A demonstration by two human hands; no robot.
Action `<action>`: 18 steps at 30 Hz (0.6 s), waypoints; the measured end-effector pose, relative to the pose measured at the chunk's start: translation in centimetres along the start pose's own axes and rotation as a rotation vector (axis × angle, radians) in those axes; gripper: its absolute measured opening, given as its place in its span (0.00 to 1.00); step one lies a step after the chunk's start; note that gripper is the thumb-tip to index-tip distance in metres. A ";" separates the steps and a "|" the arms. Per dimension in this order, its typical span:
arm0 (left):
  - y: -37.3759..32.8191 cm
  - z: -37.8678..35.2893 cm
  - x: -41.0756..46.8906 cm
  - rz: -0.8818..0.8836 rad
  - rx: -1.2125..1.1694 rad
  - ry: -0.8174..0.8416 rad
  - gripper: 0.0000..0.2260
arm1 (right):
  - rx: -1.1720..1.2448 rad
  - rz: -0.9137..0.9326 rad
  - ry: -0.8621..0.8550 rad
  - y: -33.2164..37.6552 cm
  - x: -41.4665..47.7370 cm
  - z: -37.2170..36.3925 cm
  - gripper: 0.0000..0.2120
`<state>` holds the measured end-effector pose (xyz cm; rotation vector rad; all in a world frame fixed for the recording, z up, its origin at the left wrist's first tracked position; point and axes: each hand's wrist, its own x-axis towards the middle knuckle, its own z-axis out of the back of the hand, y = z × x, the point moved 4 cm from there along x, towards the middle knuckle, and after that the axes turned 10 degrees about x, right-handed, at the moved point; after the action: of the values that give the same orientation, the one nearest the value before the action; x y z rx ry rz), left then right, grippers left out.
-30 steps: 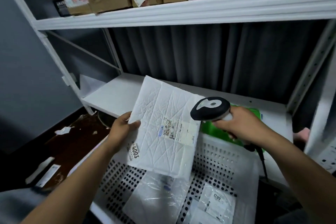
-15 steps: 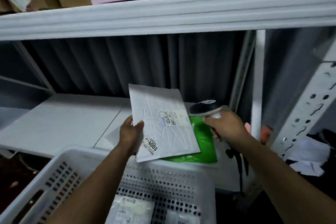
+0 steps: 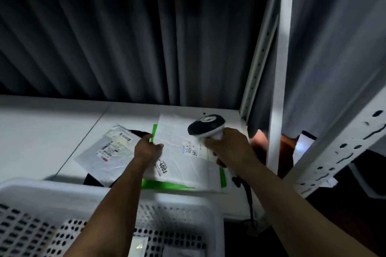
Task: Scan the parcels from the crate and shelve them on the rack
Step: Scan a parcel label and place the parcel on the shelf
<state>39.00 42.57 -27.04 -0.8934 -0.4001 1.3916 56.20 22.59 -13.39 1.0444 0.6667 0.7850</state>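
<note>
A white padded mailer with a "4003" sticker lies nearly flat over a green parcel on the white rack shelf. My left hand grips the mailer's left edge, thumb on top. My right hand holds a black-and-white barcode scanner just above the mailer's right side, near its shipping label. A grey poly parcel with a label lies on the shelf to the left. The white perforated crate sits below my arms with parcels inside.
White rack uprights stand right of the shelf, and a perforated post slants at far right. A dark pleated curtain hangs behind the shelf. The scanner's cable drops past the shelf's front edge.
Both hands moved forward and down over the shelf. The mailer went from raised and tilted to nearly flat on the green parcel. The view swung right, showing the grey parcel.
</note>
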 end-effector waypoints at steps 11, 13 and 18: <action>2.6 7.2 -8.7 -0.164 -0.109 -0.052 0.15 | 0.079 0.026 0.125 2.8 -3.3 -5.1 0.09; 5.6 9.4 -11.9 -0.207 -0.066 -0.092 0.14 | 0.067 0.012 0.205 2.7 -5.0 -7.2 0.09; 18.3 11.6 -17.4 -0.054 0.111 -0.104 0.14 | -0.176 0.051 0.428 0.4 -9.1 -13.9 0.11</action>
<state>15.22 28.34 -28.90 -0.7171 -0.4185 1.4002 39.99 22.08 -17.05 0.7394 0.9168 1.1063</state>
